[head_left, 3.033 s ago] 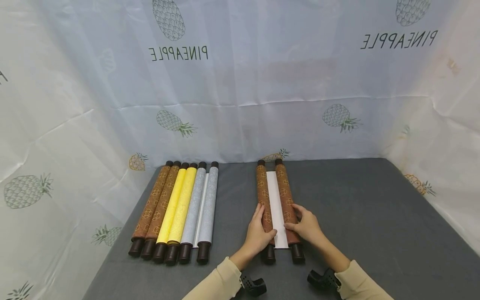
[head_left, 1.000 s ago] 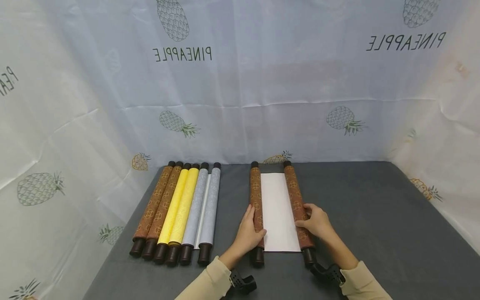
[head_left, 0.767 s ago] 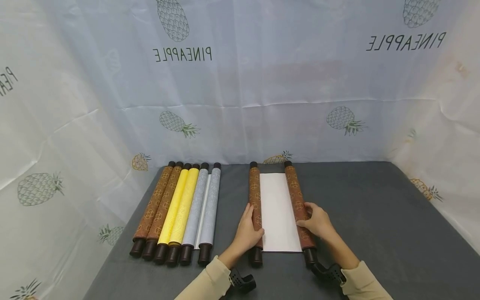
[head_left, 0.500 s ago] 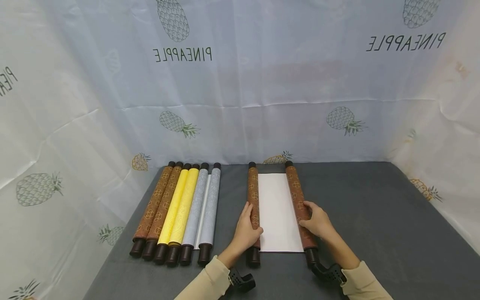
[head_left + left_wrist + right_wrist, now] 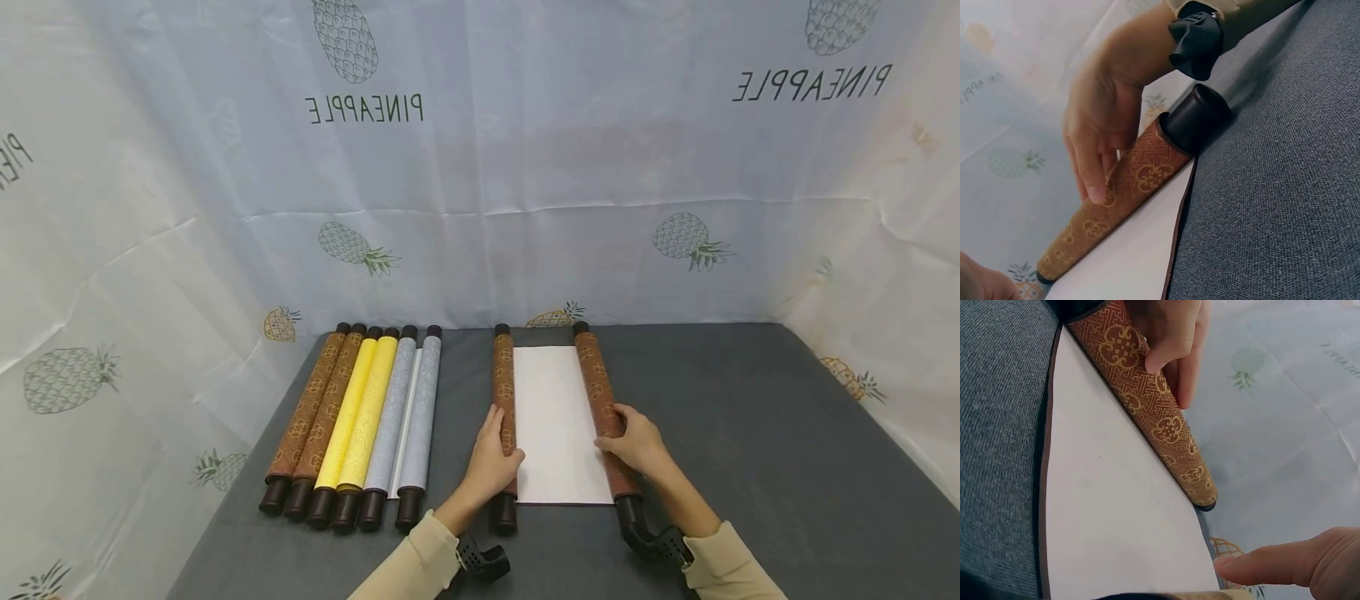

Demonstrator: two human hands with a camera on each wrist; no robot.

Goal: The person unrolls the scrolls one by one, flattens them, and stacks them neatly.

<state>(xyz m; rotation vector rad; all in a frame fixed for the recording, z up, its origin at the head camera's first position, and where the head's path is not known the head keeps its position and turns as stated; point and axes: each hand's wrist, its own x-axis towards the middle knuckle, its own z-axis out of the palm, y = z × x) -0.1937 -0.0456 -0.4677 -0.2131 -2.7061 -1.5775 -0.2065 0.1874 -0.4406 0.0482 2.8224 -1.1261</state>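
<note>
A brown scroll with gold flower patterns lies partly unrolled, its white sheet [image 5: 558,425] showing between two rolls. My left hand [image 5: 489,460] grips the near half of the left roll [image 5: 504,375], thumb on the paper side and fingers along the outer side. On the right roll [image 5: 597,379], my right hand [image 5: 637,437] holds on in the same way, mirrored. Dark knobs cap the roll ends. The left wrist view shows the thumb and fingers over the left roll [image 5: 1144,172]. In the right wrist view, the fingers bend over the right roll [image 5: 1166,428].
To the left, side by side, lie a brown scroll [image 5: 311,408], a yellow scroll [image 5: 367,408] and a light blue scroll [image 5: 422,408] with a thin white strip between its rolls. The grey tabletop [image 5: 750,458] meets a white pineapple-print curtain [image 5: 487,167] at the back.
The two brown rolls have moved apart, the left one leftward under my left hand and the right one rightward under my right. The white sheet between them has grown from a narrow strip much wider.
</note>
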